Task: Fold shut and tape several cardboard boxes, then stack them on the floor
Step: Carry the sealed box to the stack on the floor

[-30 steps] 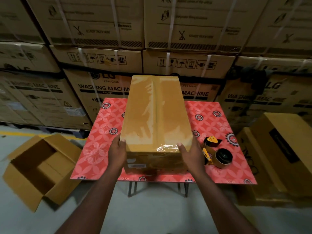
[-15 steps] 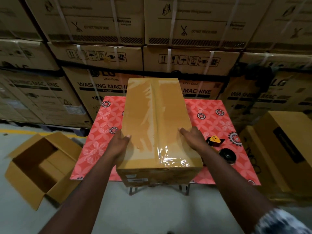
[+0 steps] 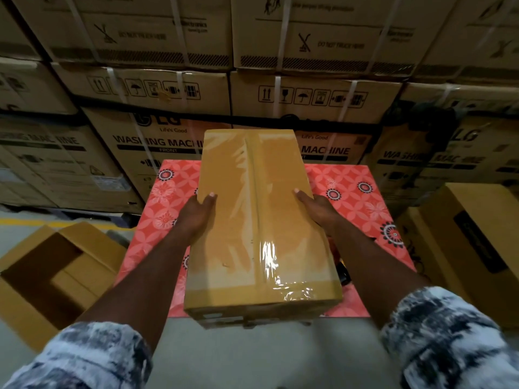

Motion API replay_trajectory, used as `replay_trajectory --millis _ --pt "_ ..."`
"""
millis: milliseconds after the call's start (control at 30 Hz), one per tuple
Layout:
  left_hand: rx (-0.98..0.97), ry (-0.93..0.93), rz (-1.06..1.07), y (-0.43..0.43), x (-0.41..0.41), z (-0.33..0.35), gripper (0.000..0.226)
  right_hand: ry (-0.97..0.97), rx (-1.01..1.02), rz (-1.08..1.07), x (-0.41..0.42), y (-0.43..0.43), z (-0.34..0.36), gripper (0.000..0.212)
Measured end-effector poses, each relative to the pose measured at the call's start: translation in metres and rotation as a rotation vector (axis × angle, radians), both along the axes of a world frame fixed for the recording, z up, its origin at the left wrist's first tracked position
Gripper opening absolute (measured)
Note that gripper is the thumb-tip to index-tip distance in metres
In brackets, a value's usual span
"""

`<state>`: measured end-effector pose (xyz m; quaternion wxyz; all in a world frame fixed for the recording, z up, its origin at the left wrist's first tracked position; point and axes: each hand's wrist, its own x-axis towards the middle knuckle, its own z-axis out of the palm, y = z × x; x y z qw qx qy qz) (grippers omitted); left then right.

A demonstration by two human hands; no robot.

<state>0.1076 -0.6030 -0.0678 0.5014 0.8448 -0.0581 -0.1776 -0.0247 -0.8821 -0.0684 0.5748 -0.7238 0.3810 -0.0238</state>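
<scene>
The taped box (image 3: 261, 220) has come toward the person, and its near end now hangs past the front edge of the table (image 3: 351, 192). The left hand (image 3: 196, 217) and right hand (image 3: 317, 211) gripped its near corners a second ago. Now they grip its long sides, thumbs on top, with much of the box behind the fingers. Only a dark sliver of the tape dispenser (image 3: 344, 272) shows, back below the right wrist.

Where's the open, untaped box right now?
Head view, lower left: the open box sits on the floor, just left of the red patterned table, where the left hand and right hand grip the taped box.
</scene>
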Motion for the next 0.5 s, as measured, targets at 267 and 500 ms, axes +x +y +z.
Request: replay_trajectory --millis 267,500 --pt "-0.16 0.174 0.01 0.0 0.012 -0.013 0.057 -0.037 0.113 0.009 0.003 -0.001 -0.002 0.048" --pt "-0.201 0.192 -0.003 0.004 0.009 -0.012 0.056 -0.019 0.126 0.016 -0.001 0.003 -0.005 0.06"
